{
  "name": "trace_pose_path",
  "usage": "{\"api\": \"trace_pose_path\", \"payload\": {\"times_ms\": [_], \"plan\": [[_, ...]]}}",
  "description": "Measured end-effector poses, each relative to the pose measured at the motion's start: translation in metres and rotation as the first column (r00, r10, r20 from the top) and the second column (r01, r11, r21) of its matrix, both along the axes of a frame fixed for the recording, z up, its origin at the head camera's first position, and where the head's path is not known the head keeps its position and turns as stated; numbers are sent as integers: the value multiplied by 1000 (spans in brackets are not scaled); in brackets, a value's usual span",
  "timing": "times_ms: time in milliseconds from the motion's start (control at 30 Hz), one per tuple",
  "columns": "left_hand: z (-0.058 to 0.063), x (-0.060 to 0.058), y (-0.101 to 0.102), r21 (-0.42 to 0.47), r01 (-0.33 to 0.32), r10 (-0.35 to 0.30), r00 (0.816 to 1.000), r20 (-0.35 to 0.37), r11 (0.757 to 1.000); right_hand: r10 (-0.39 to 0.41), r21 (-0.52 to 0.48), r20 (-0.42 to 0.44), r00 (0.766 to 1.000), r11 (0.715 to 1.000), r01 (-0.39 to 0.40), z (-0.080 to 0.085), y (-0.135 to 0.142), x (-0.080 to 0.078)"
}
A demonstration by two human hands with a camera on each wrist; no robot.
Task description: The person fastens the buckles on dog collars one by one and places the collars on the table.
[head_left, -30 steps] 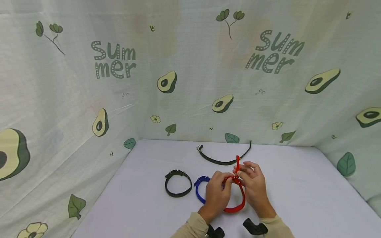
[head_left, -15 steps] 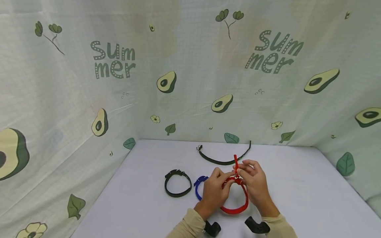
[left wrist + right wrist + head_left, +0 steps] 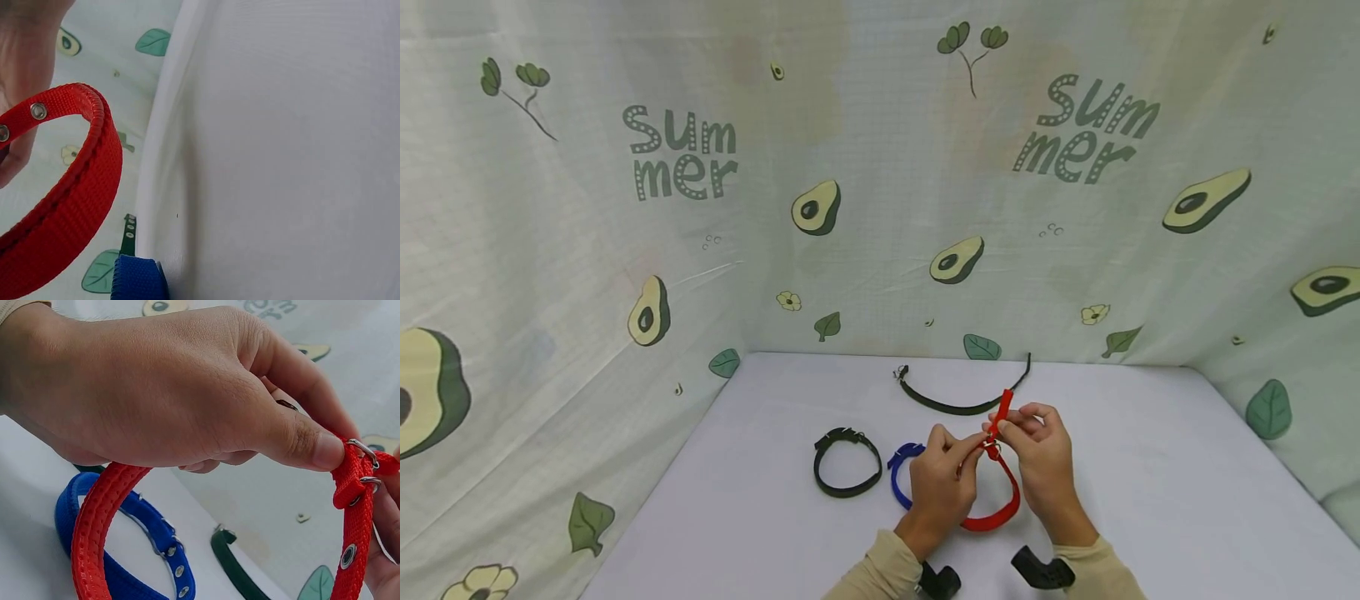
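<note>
My left hand (image 3: 942, 479) pinches the red collar (image 3: 994, 522) between thumb and forefinger, right by its metal buckle (image 3: 364, 450); my right hand (image 3: 1047, 462) has thumb and fingers closed on the strap's free end (image 3: 1004, 405), which stands up above the buckle. The collar hangs as a loop under my fingers, apparently clear of the table (image 3: 1157, 483).

I'd judge this fastening about half done: the end looks to be at or through the buckle, but my fingers crowd it, so I can't fairly say whether the pin sits in an eyelet. Drawing the end down and securing it seems to be left.

Both forearms come in from the near edge, wrists apart, fingertips nearly meeting.

Just beside my left hand, partly hidden behind it, lies the blue collar (image 3: 898, 483), and left of that a dark collar (image 3: 848, 492); both form loops and look finished. Beyond my hands, a dark strap (image 3: 955, 409) lies curved with its ends apart, so it seems not yet buckled.
</note>
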State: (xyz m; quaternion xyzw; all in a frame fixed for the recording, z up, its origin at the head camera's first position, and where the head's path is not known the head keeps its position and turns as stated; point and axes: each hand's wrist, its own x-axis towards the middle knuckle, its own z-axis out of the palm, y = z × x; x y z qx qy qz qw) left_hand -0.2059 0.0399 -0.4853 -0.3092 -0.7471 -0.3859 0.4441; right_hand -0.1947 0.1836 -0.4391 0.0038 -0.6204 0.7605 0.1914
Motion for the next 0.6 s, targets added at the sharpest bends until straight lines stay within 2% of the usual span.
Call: {"api": "trace_pose_path", "payload": {"times_ms": [267, 433, 600], "plan": [[0, 2, 0, 24, 14, -15, 1000, 21, 1000, 19, 1, -30, 999, 1000, -19, 0, 0, 1], [0, 2, 0, 36, 33, -34, 998, 48, 999, 42, 55, -42, 998, 998, -40, -5, 1, 1], [-2, 0, -1, 51, 36, -38, 998, 40, 998, 67, 109, -34, 997, 992, -62, -8, 1, 0]]}}
